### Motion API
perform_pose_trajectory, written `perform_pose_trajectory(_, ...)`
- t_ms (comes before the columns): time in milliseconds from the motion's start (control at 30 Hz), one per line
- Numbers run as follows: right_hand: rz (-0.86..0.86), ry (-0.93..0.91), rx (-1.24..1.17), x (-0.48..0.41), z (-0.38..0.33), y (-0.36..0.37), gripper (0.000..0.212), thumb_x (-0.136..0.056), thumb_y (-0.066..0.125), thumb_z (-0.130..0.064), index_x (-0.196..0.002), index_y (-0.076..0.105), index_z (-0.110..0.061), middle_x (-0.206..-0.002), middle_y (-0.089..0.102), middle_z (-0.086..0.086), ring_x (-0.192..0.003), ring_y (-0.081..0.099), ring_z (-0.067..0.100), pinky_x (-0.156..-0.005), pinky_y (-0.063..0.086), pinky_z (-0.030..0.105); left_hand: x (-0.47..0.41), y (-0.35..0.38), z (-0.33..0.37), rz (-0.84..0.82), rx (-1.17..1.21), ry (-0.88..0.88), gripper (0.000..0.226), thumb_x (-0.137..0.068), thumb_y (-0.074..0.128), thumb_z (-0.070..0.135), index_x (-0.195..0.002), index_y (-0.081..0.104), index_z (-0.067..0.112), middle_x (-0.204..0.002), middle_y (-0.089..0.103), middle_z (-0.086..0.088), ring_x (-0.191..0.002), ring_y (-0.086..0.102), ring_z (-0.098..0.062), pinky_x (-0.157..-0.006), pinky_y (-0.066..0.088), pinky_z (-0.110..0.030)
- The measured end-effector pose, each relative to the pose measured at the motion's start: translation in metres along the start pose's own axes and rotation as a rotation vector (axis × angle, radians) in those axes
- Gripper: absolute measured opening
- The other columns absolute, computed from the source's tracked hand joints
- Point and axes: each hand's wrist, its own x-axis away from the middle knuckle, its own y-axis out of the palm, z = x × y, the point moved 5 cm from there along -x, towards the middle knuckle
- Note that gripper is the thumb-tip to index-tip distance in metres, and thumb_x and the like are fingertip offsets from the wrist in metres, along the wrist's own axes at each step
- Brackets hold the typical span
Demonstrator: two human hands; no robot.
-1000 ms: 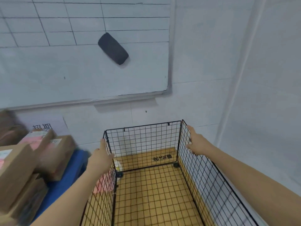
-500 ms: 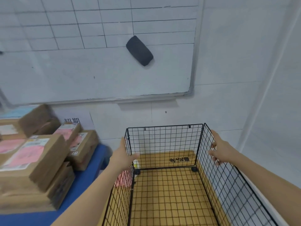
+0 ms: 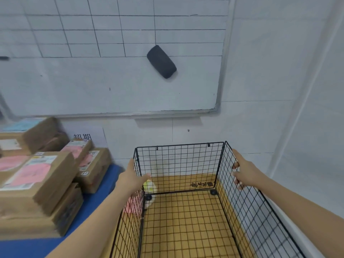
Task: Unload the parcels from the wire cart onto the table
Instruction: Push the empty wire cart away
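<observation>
Cart point(image 3: 178, 144) looks empty; parcels point(image 3: 37, 175) sit stacked on the blue surface point(image 3: 96, 202) beside it. Left hand point(image 3: 133, 178) and right hand point(image 3: 245, 172) each clasp a side panel (left thumb hooked inside). A shove could roll the cart into the stack, toppling it.

White tiled wall point(image 3: 251, 118), gridded whiteboard point(image 3: 111, 81) mounted on it, black eraser point(image 3: 161, 61) stuck to the board. Paper sign point(image 3: 87, 135) below. Translucent white sheeting point(image 3: 307, 108) right. Yellow-tan floor point(image 3: 188, 223). Even, flat light.
</observation>
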Motion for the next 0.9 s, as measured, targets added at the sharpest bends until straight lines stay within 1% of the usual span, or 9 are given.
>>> perform_pose_trajectory(100,0.000,-0.009,-0.007,0.004,-0.009,-0.003,0.085,-0.092,0.044,0.008,-0.151,0.005,-0.038,-0.135,0.043,0.021,-0.072,0.068,0.030,-0.057,0.059,0.043,0.009,-0.010,0.002,0.023,-0.024,-0.007,0.083,-0.091,0.057,0.041,-0.153,0.004,0.024,-0.129,0.055,-0.011,-0.060,0.042,-0.006,-0.054,0.038,-0.020)
perform_pose_trajectory(167,0.007,-0.017,-0.001,0.009,-0.018,-0.007,0.087,-0.091,0.043,0.011,-0.152,0.005,-0.037,-0.136,0.043,0.020,-0.073,0.068,0.030,-0.056,0.059,0.042,0.017,-0.013,-0.002,0.038,0.018,-0.028,0.083,-0.091,0.058,0.042,-0.153,0.005,0.025,-0.122,0.055,-0.006,-0.068,0.048,-0.008,-0.057,0.040,-0.021)
perform_pose_trajectory(267,0.007,-0.053,0.006,0.022,-0.031,-0.011,0.090,-0.087,0.040,0.015,-0.151,0.006,-0.038,-0.135,0.043,0.020,-0.073,0.069,0.033,-0.055,0.059,0.044,0.040,-0.021,-0.007,0.069,0.084,-0.047,0.083,-0.091,0.060,0.038,-0.153,0.007,0.023,-0.138,0.050,-0.010,-0.072,0.048,-0.008,-0.059,0.040,-0.020)
perform_pose_trajectory(300,0.006,-0.063,0.010,0.029,-0.035,-0.012,0.091,-0.087,0.040,0.016,-0.151,0.005,-0.038,-0.136,0.042,0.020,-0.073,0.069,0.032,-0.054,0.059,0.042,0.047,-0.024,-0.009,0.081,0.097,-0.042,0.082,-0.091,0.061,0.035,-0.153,0.008,0.022,-0.141,0.047,-0.011,-0.075,0.050,-0.012,-0.065,0.045,-0.024)
perform_pose_trajectory(367,0.004,-0.079,0.016,0.043,-0.041,-0.014,0.091,-0.087,0.039,0.016,-0.151,0.004,-0.039,-0.139,0.040,0.020,-0.073,0.069,0.031,-0.053,0.059,0.041,0.063,-0.031,-0.013,0.107,0.126,-0.055,0.084,-0.090,0.063,0.032,-0.152,0.008,0.022,-0.147,0.041,-0.011,-0.105,0.055,-0.024,-0.090,0.046,-0.035)
perform_pose_trajectory(433,0.004,-0.093,0.015,0.059,-0.046,-0.015,0.089,-0.089,0.039,0.015,-0.151,0.004,-0.038,-0.140,0.040,0.020,-0.072,0.068,0.031,-0.055,0.059,0.041,0.078,-0.038,-0.020,0.128,0.105,-0.073,0.086,-0.089,0.064,0.033,-0.153,0.007,0.023,-0.150,0.036,-0.011,-0.123,0.049,-0.031,-0.097,0.043,-0.037)
perform_pose_trajectory(567,-0.006,-0.132,0.027,0.091,-0.057,-0.017,0.091,-0.088,0.038,0.015,-0.151,0.001,-0.038,-0.141,0.039,0.020,-0.076,0.069,0.033,-0.057,0.060,0.041,0.113,-0.052,-0.032,0.143,0.155,-0.113,0.087,-0.087,0.066,0.034,-0.153,0.009,0.025,-0.139,0.049,-0.016,-0.110,0.056,-0.030,-0.086,0.047,-0.033)
perform_pose_trajectory(700,-0.013,-0.178,0.033,0.127,-0.068,-0.016,0.089,-0.086,0.038,0.015,-0.152,0.001,-0.033,-0.123,0.053,0.029,-0.076,0.068,0.038,-0.063,0.057,0.046,0.148,-0.074,-0.042,0.189,0.150,-0.119,0.088,-0.085,0.069,0.032,-0.152,0.013,0.028,-0.138,0.050,-0.013,-0.114,0.053,-0.033,-0.092,0.050,-0.042)
perform_pose_trajectory(900,-0.137,-0.270,0.045,0.165,-0.094,0.000,0.095,-0.083,0.041,0.018,-0.153,0.000,-0.032,-0.121,0.055,0.029,-0.077,0.066,0.033,-0.051,0.049,0.032,0.218,-0.105,-0.064,0.256,0.180,-0.246,0.087,-0.087,0.066,0.032,-0.153,0.009,0.028,-0.132,0.051,-0.012,-0.098,0.055,-0.030,-0.069,0.057,-0.040)
